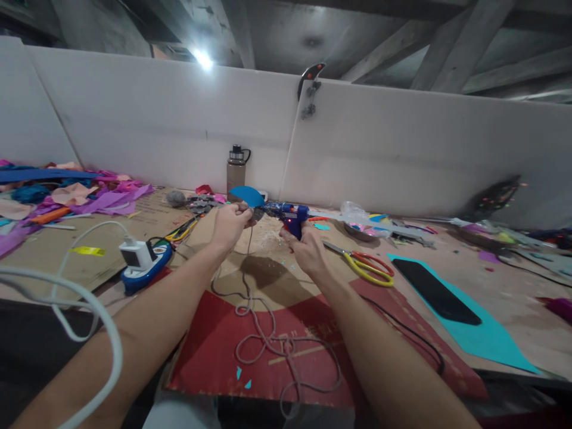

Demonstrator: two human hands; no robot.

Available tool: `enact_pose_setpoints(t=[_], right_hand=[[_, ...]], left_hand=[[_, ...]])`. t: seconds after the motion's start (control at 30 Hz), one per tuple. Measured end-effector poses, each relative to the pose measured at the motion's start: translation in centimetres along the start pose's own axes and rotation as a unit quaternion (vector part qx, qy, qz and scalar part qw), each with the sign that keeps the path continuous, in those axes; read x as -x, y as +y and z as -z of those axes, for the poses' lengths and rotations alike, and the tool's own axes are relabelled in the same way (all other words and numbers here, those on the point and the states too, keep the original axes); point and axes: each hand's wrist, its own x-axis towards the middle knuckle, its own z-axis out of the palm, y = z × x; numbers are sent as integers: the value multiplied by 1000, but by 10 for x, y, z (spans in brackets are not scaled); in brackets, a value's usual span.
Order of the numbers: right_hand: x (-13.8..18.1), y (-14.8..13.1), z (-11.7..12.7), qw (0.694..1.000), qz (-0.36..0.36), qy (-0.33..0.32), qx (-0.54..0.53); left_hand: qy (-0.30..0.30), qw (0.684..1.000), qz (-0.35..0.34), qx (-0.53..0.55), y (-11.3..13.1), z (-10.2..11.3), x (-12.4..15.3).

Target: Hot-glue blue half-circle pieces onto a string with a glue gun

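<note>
My left hand (233,223) is closed around a small piece with a blue rounded sheet (247,195) standing up from it. A grey cord (245,274) hangs from those fingers and lies in loose loops on the cardboard. In my right hand (307,245) is a blue hot glue gun (295,219), gripped by its handle, with a small red light lit. Its nozzle points left and reaches the piece at my left fingers; whether it touches is hard to make out.
Scissors with red and yellow handles (366,268) lie at right, near a black phone (433,289) on a turquoise sheet (504,345). A power strip (147,268) with a white charger is at left. A bottle (236,173) stands by the white partition (170,119). Fabric scraps (107,193) are heaped far left.
</note>
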Motion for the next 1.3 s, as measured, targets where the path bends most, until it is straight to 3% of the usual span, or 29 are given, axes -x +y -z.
enact_pose_setpoints(t=[0.53,0.8,1.3], right_hand=[[-1,5,2,1000,14,24,-3],[1,4,-7,1000,21,6,-14],[0,1,-2,998,10,22,61]], left_hand=[[-2,999,13,48,-6,3,-4],[14,999,29,3,2,-3,2],[-4,999,3,33,-2,-1,0]])
